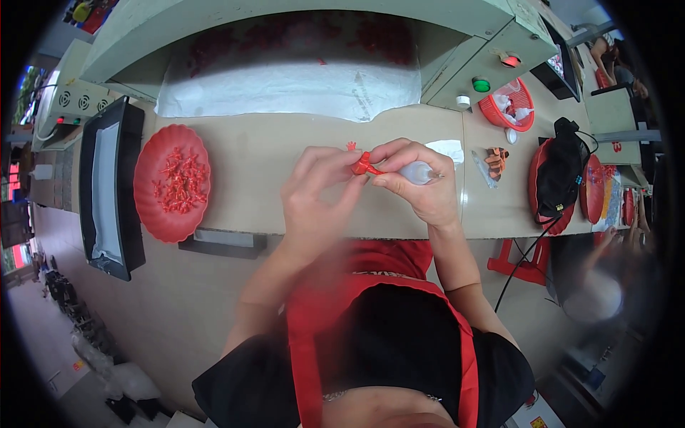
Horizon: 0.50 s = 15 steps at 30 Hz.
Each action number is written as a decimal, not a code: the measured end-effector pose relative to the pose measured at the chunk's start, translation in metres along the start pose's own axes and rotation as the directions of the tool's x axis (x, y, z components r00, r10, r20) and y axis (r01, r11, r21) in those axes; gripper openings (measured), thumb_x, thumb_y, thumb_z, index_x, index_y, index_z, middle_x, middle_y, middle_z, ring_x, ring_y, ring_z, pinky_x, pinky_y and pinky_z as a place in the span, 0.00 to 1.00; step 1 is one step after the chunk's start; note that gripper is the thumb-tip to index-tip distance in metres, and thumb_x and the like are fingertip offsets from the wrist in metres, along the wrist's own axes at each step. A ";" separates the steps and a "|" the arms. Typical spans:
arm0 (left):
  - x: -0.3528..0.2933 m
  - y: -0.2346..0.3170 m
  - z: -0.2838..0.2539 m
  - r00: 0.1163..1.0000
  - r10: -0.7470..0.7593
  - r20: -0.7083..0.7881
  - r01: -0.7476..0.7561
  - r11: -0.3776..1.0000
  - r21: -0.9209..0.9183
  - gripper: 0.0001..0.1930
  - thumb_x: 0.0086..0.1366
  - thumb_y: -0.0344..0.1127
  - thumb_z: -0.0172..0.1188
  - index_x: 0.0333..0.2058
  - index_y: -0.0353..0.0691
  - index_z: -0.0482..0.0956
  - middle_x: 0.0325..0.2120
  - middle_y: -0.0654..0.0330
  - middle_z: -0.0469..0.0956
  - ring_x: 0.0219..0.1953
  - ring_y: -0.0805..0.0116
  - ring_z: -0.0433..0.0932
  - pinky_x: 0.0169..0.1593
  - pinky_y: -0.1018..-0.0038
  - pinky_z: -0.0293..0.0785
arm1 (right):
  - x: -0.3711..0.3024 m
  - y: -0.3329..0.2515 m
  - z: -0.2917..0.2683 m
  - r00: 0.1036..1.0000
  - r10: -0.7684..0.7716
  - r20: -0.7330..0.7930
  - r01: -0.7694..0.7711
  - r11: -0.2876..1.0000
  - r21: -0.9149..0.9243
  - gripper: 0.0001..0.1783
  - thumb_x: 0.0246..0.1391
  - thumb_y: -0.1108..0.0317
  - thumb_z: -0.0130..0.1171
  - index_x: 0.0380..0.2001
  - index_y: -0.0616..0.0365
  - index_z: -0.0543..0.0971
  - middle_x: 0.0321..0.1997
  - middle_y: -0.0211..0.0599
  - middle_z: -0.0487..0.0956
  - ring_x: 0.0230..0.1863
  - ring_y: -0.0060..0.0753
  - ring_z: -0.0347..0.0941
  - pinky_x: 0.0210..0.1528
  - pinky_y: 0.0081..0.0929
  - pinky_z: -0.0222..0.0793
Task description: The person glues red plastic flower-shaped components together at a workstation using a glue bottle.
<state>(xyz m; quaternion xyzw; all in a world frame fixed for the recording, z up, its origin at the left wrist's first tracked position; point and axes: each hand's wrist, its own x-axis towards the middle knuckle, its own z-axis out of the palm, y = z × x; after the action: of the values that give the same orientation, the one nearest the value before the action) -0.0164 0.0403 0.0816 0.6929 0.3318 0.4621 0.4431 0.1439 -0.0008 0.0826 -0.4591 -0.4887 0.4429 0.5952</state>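
Note:
Over the middle of the table, my two hands meet around a small red plastic piece [365, 165], perhaps a figure part; its exact kind is too small to tell. The fingertips of my left hand [314, 187] pinch it from the left. My right hand [427, 187] is closed around a translucent squeeze bottle [417, 172], whose thin metal tip points right, away from the piece. The thumb and forefinger of that hand also touch the red piece's right end. A small pinkish-red bit juts out above the left fingertips.
To the left, a scalloped red plate [148, 203] carries a heap of small red pieces [180, 182], beside a black tray [89, 178]. A grey-green machine [300, 16] spans the back over a white sheet [285, 96]. Rightward are a red basket [492, 114], brown pieces [496, 162] and a black bag [560, 175].

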 end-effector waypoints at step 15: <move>-0.006 0.001 0.004 0.999 -0.040 0.030 0.041 0.998 -0.039 0.15 0.51 0.14 0.58 0.39 0.30 0.75 0.38 0.54 0.71 0.40 0.67 0.77 0.43 0.75 0.79 | -0.012 -0.003 0.002 0.994 -0.001 -0.109 -0.008 0.997 -0.081 0.09 0.37 0.80 0.67 0.23 0.63 0.76 0.29 0.34 0.75 0.32 0.25 0.70 0.35 0.22 0.66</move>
<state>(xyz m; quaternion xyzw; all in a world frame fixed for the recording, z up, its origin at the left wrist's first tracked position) -0.0146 0.0337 0.0796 0.6839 0.3300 0.4491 0.4708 0.1402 -0.0125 0.0833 -0.5073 -0.4721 0.3980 0.6011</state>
